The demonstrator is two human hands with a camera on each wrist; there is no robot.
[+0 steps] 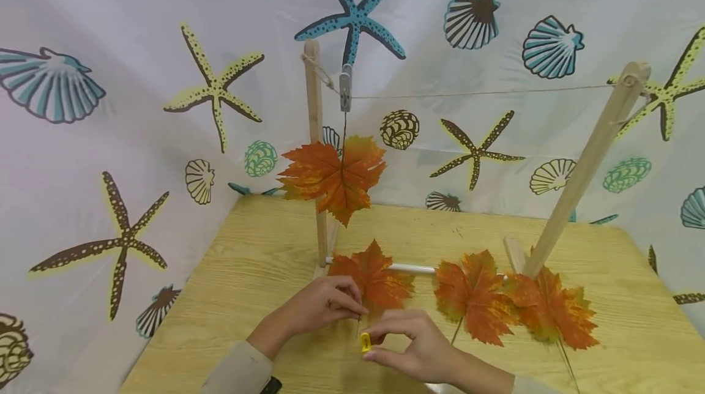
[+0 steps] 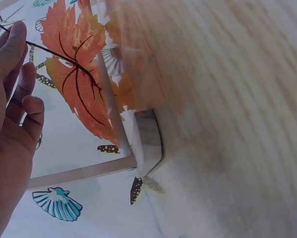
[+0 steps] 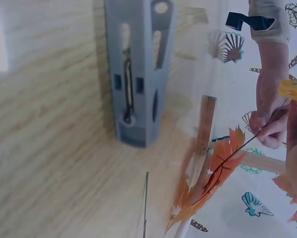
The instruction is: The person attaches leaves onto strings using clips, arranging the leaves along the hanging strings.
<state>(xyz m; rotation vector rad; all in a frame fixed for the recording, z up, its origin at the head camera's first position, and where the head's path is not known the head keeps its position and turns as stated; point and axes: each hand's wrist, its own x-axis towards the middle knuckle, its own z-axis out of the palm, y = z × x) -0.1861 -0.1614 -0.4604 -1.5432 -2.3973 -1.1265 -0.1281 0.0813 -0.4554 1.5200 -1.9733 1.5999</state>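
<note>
Left hand (image 1: 325,305): pinches thin dark stem of orange fabric maple leaf (image 1: 377,281)
Right hand (image 1: 410,345): pinches small yellow plastic clothespin (image 1: 365,342), near table edge

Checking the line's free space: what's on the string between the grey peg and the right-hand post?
In the head view, nothing: the string runs bare from the grey peg, which holds one hanging leaf, to the right post.

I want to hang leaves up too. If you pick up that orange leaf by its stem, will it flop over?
Probably a little. The leaf looks thin and flat, so it is likely light and bendy. Its stem, pinched by the left hand, is thin, so it may droop. The hanging leaf keeps its shape, so likely not fully limp.
</note>
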